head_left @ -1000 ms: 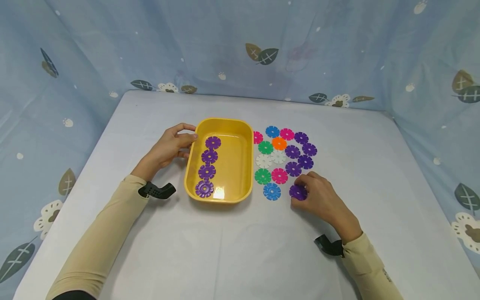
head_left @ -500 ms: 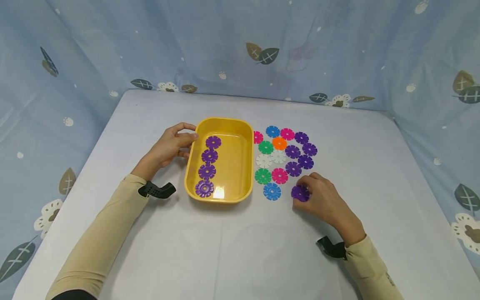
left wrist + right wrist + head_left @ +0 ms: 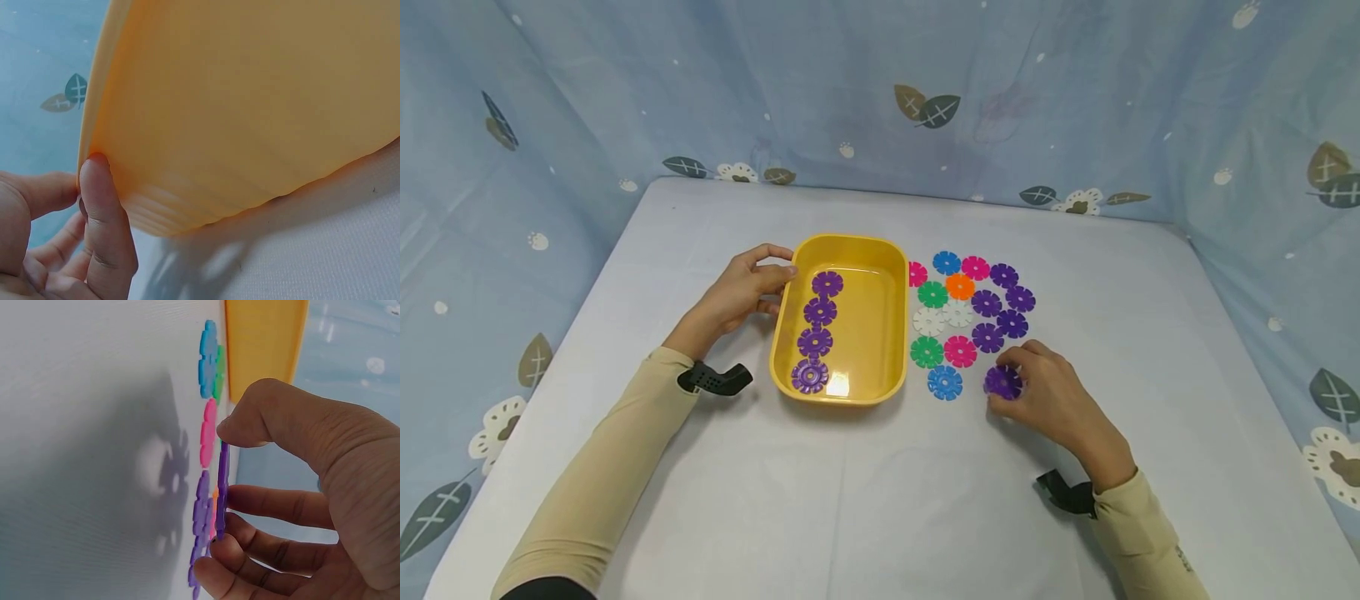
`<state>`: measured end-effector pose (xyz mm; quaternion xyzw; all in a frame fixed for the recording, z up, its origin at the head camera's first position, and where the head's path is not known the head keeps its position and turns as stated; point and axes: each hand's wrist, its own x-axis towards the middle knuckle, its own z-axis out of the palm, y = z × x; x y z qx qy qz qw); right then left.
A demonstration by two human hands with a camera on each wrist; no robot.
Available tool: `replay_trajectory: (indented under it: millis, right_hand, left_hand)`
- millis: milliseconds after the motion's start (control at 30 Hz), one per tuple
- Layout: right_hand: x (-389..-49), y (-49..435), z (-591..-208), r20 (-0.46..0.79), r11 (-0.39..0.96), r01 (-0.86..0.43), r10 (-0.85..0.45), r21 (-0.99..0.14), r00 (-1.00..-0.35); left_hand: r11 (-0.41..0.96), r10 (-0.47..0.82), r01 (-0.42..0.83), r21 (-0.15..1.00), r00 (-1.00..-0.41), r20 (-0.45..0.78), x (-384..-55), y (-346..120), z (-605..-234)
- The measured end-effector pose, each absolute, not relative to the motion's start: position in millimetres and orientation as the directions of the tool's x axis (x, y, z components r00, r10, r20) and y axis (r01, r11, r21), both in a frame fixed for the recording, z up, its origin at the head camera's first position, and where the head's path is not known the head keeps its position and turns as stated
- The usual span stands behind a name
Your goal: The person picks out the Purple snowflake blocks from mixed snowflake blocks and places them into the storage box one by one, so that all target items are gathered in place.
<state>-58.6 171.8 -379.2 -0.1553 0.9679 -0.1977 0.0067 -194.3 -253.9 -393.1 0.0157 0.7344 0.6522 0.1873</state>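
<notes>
1. Hands, head view: left hand (image 3: 737,292) pinches the left rim of a yellow rectangular plastic tray (image 3: 872,321), centre frame. Right hand (image 3: 1054,402), right of centre, pinches a purple flower-shaped plastic disc (image 3: 1003,382). Loose multicoloured flower discs (image 3: 955,355) sit between; a low pass could scatter them.
2. Left wrist view: thumb and finger on one edge only, left of frame. Uneven pull could tip the tray, sliding its four purple discs (image 3: 809,342).
3. Right wrist view: disc edge-on, right of centre; thin fingertip grip could slip.
</notes>
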Motion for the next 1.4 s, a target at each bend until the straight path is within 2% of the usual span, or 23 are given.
replay_trajectory:
  millis: [367, 633, 867, 1100, 1400]
  right_hand:
    - [-63, 167, -358, 0.054, 0.881, -0.295, -0.297, -0.37, -0.953]
    - [-69, 165, -348, 0.116, 0.864, -0.339, -0.319, -0.371, -0.941]
    - [-71, 160, -340, 0.107, 0.866, -0.336, -0.319, -0.371, -0.942]
    - [-76, 148, -332, 0.141, 0.853, -0.377, -0.35, -0.361, -0.926]
    - [-83, 129, -320, 0.117, 0.852, -0.389, -0.372, -0.351, -0.921]
  left_hand:
    - [0.151, 0.264, -0.227, 0.962, -0.929, -0.26, -194, -254, -392]
    - [0.147, 0.264, -0.224, 0.963, -0.93, -0.256, -194, -254, -392]
    - [0.152, 0.262, -0.234, 0.96, -0.927, -0.267, -194, -254, -391]
    - [0.144, 0.258, -0.241, 0.96, -0.927, -0.272, -194, -255, -393]
    - [0.162, 0.26, -0.23, 0.96, -0.928, -0.266, -195, -254, -392]
